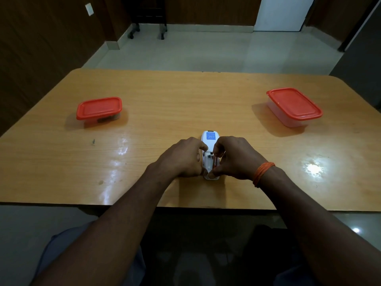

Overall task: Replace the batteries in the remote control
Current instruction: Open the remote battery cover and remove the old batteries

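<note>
Remote [210, 138] lies face down at the desk's [165, 100] near middle, battery bay open. Left hand [181, 159] grips its edge; right hand [235, 159] pinches one battery [215, 163] in the bay. The other slot looks empty, so the swap is probably midway.

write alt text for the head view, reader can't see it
The right hand pinches an orange battery at the open bay of a white remote on a wooden table, while the left hand holds it. A red-lidded left box and right box sit farther back.
</note>
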